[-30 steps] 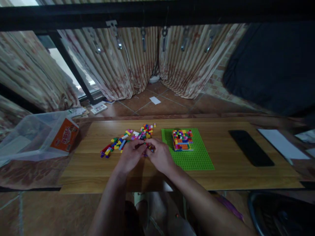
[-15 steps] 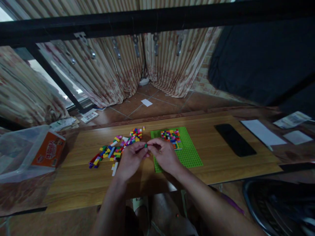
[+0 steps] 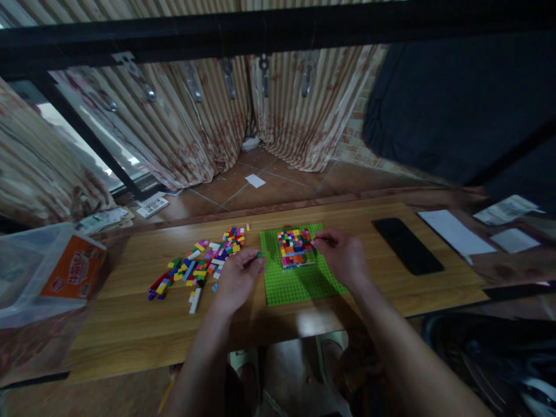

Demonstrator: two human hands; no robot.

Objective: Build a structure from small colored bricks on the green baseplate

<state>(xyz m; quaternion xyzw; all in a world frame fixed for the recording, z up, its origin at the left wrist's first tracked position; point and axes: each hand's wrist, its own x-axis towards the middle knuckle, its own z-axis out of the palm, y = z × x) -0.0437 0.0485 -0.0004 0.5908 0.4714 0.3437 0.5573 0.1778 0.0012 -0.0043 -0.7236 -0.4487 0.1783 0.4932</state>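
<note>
My left hand (image 3: 240, 277) is closed in a pinch on a small green brick (image 3: 259, 255), beside the left edge of the green baseplate (image 3: 286, 289). Fingers pressed together, my right hand (image 3: 343, 255) is at the right side of a block of many-coloured bricks (image 3: 296, 246) built up on the baseplate. Whatever those right fingertips hold is too small to make out. Left of my left hand, a loose pile of coloured bricks (image 3: 202, 266) is spread over the wooden table (image 3: 143, 336).
A black phone-like slab (image 3: 408, 246) and white paper (image 3: 454, 231) lie to the right. At the far left stands a clear plastic bin (image 3: 26, 278) with an orange label. Curtains (image 3: 195, 127) hang beyond the table.
My hands have come apart from each other. The right one has moved right to the built-up bricks; the left one keeps the green brick near the baseplate's left edge.
</note>
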